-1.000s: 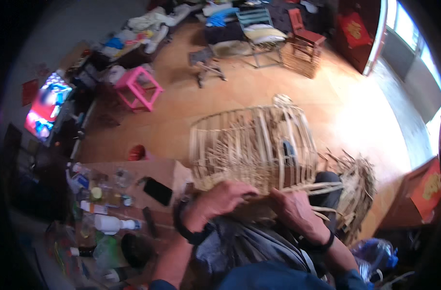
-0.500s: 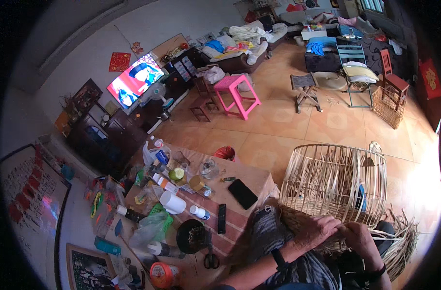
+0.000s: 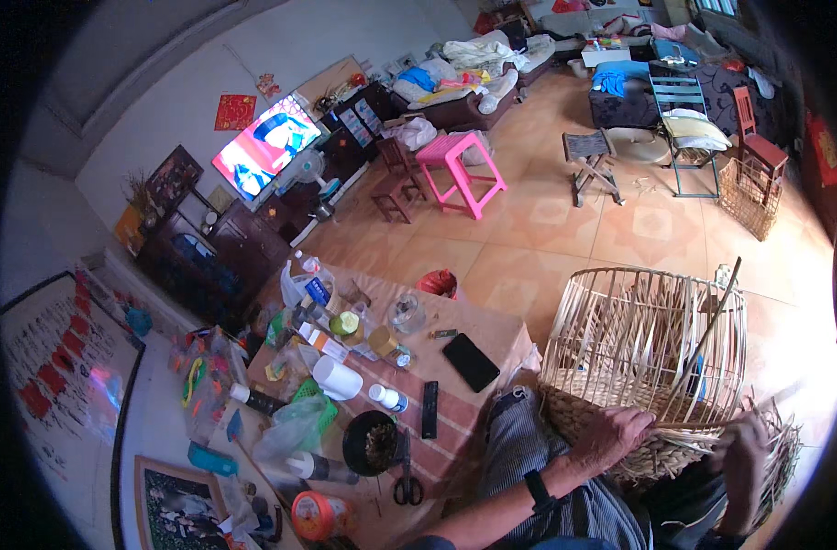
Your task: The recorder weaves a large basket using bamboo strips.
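Note:
A large basket (image 3: 638,344) lies on its side at my lap, with pale upright stakes and a braided, straw-coloured woven band (image 3: 574,408). My left hand (image 3: 616,435) is closed at the edge of this band, its fingertips pinching the weave; any strand under them is too small to make out. Off to the right, my right hand (image 3: 741,454) is apart from the left and smeared by motion, so its fingers do not show clearly. A thin dark strip (image 3: 712,325) slants up across the stakes. Loose dry strands (image 3: 781,449) bunch beside the right hand.
Left of me a cluttered table (image 3: 473,316) bears a phone (image 3: 471,361), a remote control (image 3: 429,410), scissors (image 3: 407,477), a black bowl (image 3: 370,443) and several bottles. A red-lined bin (image 3: 437,283) stands behind it. Farther off are a pink stool (image 3: 462,170) and a folding stool (image 3: 591,165).
My right hand has moved right, away from the left, and is now blurred. The dark strip now stands across the stakes. My left hand stays at the weave. The whole view has shifted slightly.

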{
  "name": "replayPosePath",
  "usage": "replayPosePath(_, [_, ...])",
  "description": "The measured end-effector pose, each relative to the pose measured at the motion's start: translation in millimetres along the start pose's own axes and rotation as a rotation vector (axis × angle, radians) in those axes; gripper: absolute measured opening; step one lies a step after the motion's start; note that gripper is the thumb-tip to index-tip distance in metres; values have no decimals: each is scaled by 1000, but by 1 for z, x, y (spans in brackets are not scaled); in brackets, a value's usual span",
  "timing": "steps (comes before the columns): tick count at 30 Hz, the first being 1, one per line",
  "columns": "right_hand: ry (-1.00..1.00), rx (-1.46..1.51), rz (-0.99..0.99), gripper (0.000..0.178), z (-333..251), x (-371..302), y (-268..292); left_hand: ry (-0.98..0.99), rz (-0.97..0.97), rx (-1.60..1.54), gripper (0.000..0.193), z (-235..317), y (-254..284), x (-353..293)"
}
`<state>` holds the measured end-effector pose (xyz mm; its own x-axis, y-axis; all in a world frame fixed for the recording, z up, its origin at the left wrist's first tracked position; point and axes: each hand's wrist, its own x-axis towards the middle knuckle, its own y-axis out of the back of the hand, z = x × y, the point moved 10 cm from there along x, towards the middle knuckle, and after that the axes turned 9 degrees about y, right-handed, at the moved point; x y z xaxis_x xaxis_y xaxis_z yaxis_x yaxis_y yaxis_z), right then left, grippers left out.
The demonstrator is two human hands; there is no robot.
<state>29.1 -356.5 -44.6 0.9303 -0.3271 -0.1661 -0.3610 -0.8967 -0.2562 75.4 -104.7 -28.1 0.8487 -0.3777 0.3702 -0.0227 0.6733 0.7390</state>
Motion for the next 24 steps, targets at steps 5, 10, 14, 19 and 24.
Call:
replayPosePath(5, [63, -340, -586, 26, 17, -15, -117, 88, 22, -133, 11, 0, 5, 4])
replayPosePath(10, [117, -287, -338, 13, 27, 13, -130, 92, 15, -29, 10, -4, 5, 7])
replayPosePath(14, [93, -130, -165, 15, 47, 35, -93, 119, -71, 11, 18, -2, -6, 10])
replayPosePath(19, [-1, 74, -70, 16, 52, 46, -69, 140, 21, 37, 18, 7, -5, 7])
replayPosePath(24, [150, 63, -320, 14, 21, 44, -115, 109, 105, 214, 19, 11, -15, 4])
